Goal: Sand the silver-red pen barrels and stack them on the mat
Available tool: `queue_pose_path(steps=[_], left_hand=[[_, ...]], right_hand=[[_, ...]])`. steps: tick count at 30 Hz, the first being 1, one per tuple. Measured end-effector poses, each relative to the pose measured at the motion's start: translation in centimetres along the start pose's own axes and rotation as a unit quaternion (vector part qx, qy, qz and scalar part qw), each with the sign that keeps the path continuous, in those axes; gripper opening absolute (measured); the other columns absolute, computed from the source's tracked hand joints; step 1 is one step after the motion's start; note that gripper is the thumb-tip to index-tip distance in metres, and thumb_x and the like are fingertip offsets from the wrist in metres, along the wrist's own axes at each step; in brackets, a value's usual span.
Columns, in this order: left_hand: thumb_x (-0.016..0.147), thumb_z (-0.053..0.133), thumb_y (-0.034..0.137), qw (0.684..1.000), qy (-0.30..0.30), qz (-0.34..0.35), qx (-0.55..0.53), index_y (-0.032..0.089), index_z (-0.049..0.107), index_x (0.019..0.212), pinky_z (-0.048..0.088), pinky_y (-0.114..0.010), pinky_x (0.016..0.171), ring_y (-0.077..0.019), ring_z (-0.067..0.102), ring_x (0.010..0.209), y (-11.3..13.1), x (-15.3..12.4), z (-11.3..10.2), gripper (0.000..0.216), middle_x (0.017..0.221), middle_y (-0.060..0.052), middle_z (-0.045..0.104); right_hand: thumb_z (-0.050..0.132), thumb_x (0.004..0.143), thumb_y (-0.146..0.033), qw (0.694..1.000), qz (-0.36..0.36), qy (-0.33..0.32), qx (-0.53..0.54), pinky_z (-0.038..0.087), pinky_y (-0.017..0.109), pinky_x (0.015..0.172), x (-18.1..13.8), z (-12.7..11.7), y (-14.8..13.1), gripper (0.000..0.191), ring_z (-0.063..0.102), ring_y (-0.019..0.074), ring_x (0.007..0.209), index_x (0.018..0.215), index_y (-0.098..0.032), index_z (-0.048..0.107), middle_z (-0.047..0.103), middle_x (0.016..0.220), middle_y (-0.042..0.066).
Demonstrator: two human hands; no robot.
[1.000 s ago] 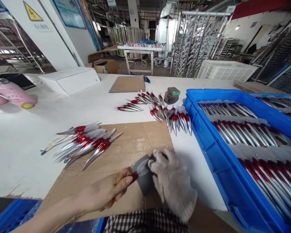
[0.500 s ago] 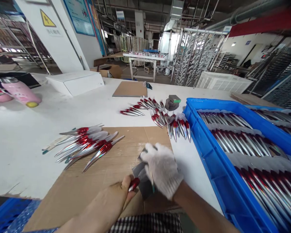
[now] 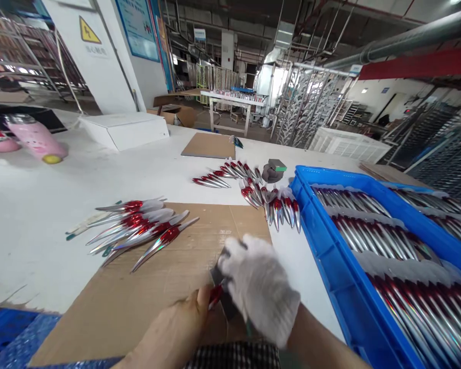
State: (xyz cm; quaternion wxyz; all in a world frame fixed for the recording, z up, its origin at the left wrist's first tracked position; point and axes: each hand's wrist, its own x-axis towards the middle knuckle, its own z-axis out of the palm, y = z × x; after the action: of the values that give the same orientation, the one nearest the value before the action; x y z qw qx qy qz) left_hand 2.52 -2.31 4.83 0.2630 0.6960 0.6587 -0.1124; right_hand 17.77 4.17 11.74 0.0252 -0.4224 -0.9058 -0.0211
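Note:
My bare left hand (image 3: pixel 176 330) pinches the red end of a slim silver-and-red tapered piece (image 3: pixel 215 295) over the cardboard sheet (image 3: pixel 111 302). My right hand (image 3: pixel 259 287), in a white knit glove, is closed around a dark grey pad (image 3: pixel 219 279) that is wrapped over the same piece. A fan of similar silver-and-red pieces (image 3: pixel 138 230) lies on the cardboard's left edge. More of them lie in loose groups (image 3: pixel 253 187) further out on the white table.
A blue crate (image 3: pixel 330 256) at right holds rows of the same pieces between white sheets. A grey-green sponge block (image 3: pixel 273 169), a small cardboard square (image 3: pixel 209 146), a white box (image 3: pixel 125 130) and a pink bottle (image 3: pixel 36 141) lie on the table. Another blue bin (image 3: pixel 3 333) sits at bottom left.
The gloved right hand has slid along the piece with the pad, out and back toward me. The view has tilted up a little. The left hand keeps its pinch.

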Motion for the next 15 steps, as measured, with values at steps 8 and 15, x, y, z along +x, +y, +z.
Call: queue_pose_path(steps=[8,15], left_hand=[[0.093,0.056,0.025,0.991,0.119,0.019,-0.062,0.029,0.059,0.117,0.054,-0.029,0.078,-0.0246,0.077,0.097,-2.6,-0.2,-0.9,0.024,0.104,-0.005,0.080],[0.091,0.062,0.017,0.948,0.309,-0.067,-0.048,0.017,0.066,0.112,0.049,-0.045,0.099,-0.0328,0.064,0.117,-6.6,3.7,-4.3,0.021,0.118,-0.015,0.069]], right_hand=[[0.051,0.095,-0.026,0.973,0.139,0.142,0.119,0.056,0.045,0.093,-1.4,5.8,5.4,0.039,0.064,0.0293,0.111,0.131,-0.031,0.064,0.067,0.123,0.009],[0.070,0.081,-0.039,0.928,0.173,0.236,0.229,0.058,0.047,0.099,-4.3,12.4,8.7,0.064,0.061,0.0317,0.125,0.139,-0.060,0.052,0.064,0.133,0.000]])
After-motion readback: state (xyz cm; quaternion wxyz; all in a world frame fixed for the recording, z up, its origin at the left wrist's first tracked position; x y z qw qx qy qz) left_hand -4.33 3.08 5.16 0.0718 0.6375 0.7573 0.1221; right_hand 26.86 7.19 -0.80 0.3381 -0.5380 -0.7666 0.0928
